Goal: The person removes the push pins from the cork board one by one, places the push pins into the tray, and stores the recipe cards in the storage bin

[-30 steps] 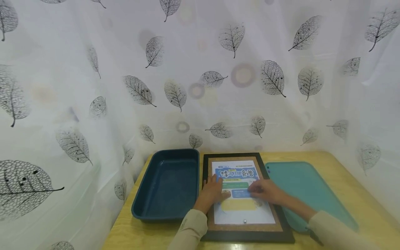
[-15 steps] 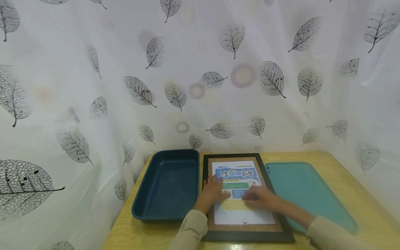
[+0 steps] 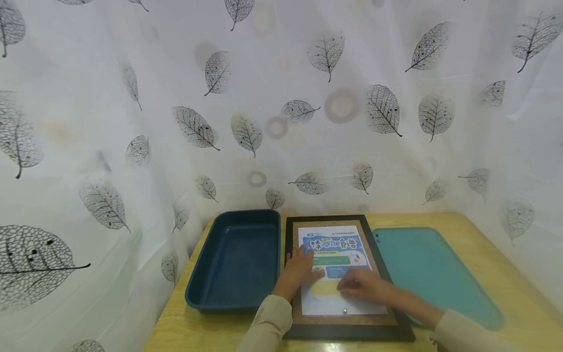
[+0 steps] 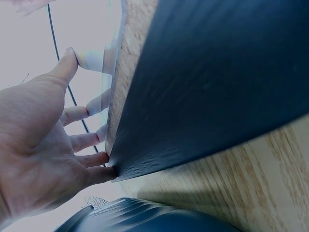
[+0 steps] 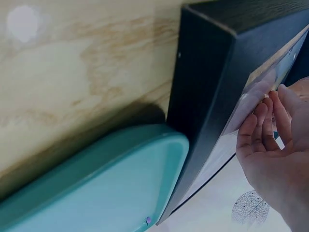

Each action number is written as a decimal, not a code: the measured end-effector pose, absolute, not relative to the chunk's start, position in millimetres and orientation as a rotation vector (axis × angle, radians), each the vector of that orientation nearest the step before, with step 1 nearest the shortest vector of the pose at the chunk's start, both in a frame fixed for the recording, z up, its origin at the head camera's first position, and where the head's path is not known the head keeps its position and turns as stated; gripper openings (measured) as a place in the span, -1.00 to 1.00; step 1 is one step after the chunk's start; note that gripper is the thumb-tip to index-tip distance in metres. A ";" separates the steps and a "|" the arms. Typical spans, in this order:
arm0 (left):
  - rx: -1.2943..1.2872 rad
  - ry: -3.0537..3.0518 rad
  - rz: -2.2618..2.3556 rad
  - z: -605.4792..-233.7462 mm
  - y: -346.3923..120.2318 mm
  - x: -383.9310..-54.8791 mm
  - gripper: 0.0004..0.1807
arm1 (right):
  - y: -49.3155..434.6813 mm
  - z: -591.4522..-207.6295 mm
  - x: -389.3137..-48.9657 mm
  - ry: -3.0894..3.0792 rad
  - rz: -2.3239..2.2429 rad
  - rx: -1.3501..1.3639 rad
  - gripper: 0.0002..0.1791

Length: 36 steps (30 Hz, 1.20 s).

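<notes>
A white printed sheet [image 3: 321, 303] with blue, green and yellow blocks lies on a cork board in a black frame [image 3: 352, 333]. A small shiny pin [image 3: 345, 311] sits near its lower edge. My left hand [image 3: 295, 274] rests on the sheet's left side; in the left wrist view its fingers [image 4: 83, 141] are spread and their tips touch the glossy surface at the frame. My right hand [image 3: 367, 286] is over the yellow block, bent fingertips on the sheet. In the right wrist view thumb and fingers [image 5: 260, 128] come together; I cannot tell whether they pinch something.
A dark blue deep tray [image 3: 237, 303] stands left of the frame. To the right lies a flat turquoise tray [image 3: 440, 274], partly under the right forearm. All rest on a wooden table [image 3: 176, 327], with a leaf-patterned curtain [image 3: 281, 156] behind and at both sides.
My right hand has slid down and slightly left over the sheet, from beside the blue block to the yellow one. The left hand stays where it was.
</notes>
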<state>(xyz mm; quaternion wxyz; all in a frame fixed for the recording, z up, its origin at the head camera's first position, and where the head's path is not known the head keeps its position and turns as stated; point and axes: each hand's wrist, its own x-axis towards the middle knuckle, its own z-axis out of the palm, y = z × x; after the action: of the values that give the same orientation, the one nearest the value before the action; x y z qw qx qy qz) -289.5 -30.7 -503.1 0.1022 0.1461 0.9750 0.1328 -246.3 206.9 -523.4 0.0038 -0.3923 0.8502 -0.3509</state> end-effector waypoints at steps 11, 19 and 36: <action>0.432 2.883 0.389 -505.8 -29.5 -291.8 -0.11 | 207.5 -519.2 -238.4 2.633 -1.057 -1.143 -0.90; 0.401 2.875 0.411 -508.1 -29.0 -292.0 -0.11 | 208.2 -517.4 -232.6 2.594 -1.058 -1.113 -0.89; 0.408 2.867 0.413 -502.2 -31.5 -287.5 -0.13 | 207.7 -521.2 -224.3 2.576 -1.103 -1.221 -0.92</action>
<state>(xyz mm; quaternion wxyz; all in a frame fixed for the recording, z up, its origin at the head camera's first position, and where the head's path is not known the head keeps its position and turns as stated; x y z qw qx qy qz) -287.5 -31.5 -502.2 0.1080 0.1386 0.9744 0.1402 -224.3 207.7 -521.2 0.0423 -0.3990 0.8421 -0.3605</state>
